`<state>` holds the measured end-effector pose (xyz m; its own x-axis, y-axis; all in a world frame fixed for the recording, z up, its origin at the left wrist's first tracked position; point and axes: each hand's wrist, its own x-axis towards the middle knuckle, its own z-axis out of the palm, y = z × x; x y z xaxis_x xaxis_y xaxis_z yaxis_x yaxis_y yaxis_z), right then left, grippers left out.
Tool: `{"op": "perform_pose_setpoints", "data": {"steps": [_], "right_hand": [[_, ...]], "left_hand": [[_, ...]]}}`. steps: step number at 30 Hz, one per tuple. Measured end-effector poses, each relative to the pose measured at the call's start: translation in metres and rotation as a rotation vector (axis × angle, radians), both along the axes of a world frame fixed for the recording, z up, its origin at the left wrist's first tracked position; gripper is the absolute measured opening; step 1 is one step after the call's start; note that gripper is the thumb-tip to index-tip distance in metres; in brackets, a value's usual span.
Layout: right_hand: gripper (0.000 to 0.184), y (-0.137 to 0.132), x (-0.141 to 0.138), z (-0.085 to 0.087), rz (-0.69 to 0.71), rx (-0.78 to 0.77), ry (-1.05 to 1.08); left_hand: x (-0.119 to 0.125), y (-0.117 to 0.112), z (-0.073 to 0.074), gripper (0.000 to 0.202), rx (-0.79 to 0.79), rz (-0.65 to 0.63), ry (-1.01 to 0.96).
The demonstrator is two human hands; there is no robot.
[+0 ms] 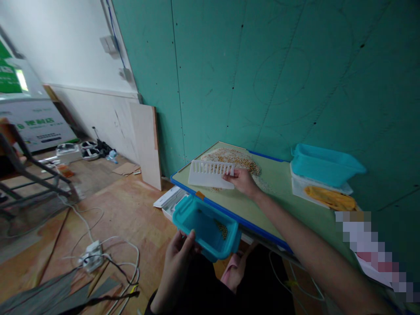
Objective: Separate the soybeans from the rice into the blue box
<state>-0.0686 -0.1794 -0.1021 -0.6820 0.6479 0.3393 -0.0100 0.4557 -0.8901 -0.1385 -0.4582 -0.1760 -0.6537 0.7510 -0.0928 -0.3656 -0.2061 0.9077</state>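
Observation:
My left hand (179, 256) grips the near rim of a teal plastic bin (206, 227), holding it just below the blue front edge of a green table (278, 183). A few yellow grains lie inside the bin. My right hand (241, 179) reaches across the table and pinches the right end of a white slotted plastic scraper (210, 174). The scraper stands on its edge on the tabletop, in front of a spread pile of yellow grains (234, 158) near the far left corner.
A second teal bin (324, 164) rests on white trays at the table's right, with a yellow cloth (330, 199) beside it. A teal wall stands behind. On the wooden floor lie a power strip (92, 256), cables, a leaning board (146, 144) and white boxes under the table.

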Motion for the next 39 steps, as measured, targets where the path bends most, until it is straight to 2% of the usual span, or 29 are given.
{"op": "perform_pose_setpoints", "data": {"steps": [16,39], "right_hand": [[0.038,-0.017,0.000,0.008,0.041,-0.129,0.021],[0.043,-0.028,0.001,0.012,0.038,-0.163,-0.008]], "left_hand": [[0.000,0.002,-0.006,0.028,0.036,-0.008,-0.017],[0.005,0.003,-0.007,0.028,0.021,-0.016,-0.020]]}}
